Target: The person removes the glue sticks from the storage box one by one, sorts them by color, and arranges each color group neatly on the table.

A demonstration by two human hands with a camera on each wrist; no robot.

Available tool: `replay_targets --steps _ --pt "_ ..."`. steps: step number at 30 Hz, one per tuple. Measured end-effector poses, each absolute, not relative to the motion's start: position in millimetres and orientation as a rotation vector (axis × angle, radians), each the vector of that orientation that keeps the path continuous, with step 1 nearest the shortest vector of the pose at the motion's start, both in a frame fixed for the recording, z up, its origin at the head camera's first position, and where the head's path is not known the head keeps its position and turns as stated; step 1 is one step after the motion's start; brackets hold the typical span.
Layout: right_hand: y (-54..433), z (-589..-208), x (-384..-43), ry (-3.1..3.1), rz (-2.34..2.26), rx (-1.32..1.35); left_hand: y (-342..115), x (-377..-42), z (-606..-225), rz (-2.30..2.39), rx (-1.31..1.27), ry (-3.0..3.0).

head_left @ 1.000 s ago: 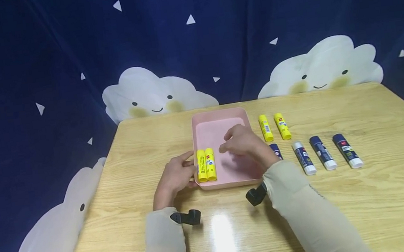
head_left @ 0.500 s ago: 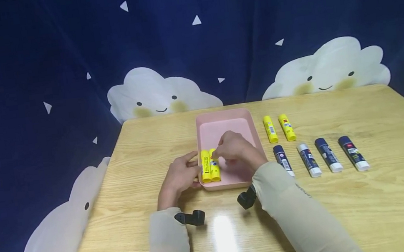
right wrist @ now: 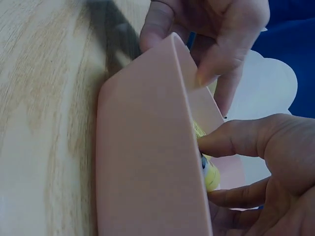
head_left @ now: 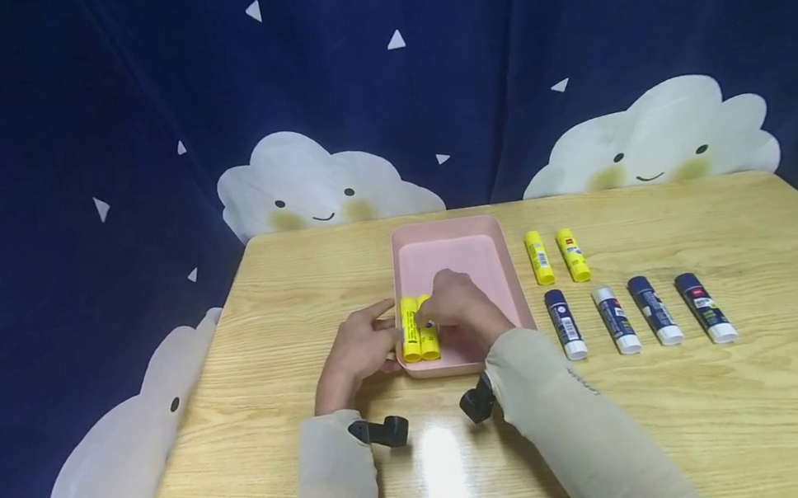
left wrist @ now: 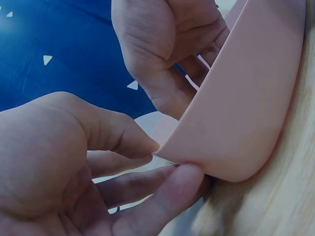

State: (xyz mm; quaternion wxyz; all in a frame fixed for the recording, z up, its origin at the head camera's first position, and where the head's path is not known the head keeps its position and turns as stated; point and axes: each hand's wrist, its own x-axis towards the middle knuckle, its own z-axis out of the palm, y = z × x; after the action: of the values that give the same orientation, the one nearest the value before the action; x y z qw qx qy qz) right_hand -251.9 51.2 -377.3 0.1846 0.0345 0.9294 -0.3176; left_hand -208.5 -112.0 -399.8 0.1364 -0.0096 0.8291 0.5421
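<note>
In the head view a pink tray (head_left: 452,227) sits on the table with two yellow glue sticks (head_left: 411,339) side by side along its left wall. My left hand (head_left: 359,347) grips that wall near the front corner; in the left wrist view its thumb lies at the rim and other fingers press the outside. My right hand (head_left: 456,302) reaches into the tray over the right-hand yellow glue stick (head_left: 429,346). The right wrist view has thumb and fingers on either side of a yellow glue stick (right wrist: 212,178), pinching it, partly hidden by the tray wall.
Right of the tray, two more yellow glue sticks (head_left: 539,258) lie at the back. In front of them is a row of several navy-and-white glue sticks (head_left: 565,326). A dark blue cloud-patterned curtain (head_left: 360,54) hangs behind the wooden table (head_left: 312,268).
My right hand has moved left inside the tray, from beside the yellow glue sticks onto the right-hand one, its fingers closing on it. The left hand stays at the tray wall.
</note>
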Motion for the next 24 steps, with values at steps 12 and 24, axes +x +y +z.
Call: replay_targets --steps 12,24 --pt "44.7 -376.5 -249.1 2.637 -0.859 0.132 -110.9 -208.8 -398.3 1.588 -0.040 2.388" --pt "48.4 -374.2 -248.2 2.628 -0.876 0.150 -111.8 -210.2 -401.8 1.579 -0.058 2.390"
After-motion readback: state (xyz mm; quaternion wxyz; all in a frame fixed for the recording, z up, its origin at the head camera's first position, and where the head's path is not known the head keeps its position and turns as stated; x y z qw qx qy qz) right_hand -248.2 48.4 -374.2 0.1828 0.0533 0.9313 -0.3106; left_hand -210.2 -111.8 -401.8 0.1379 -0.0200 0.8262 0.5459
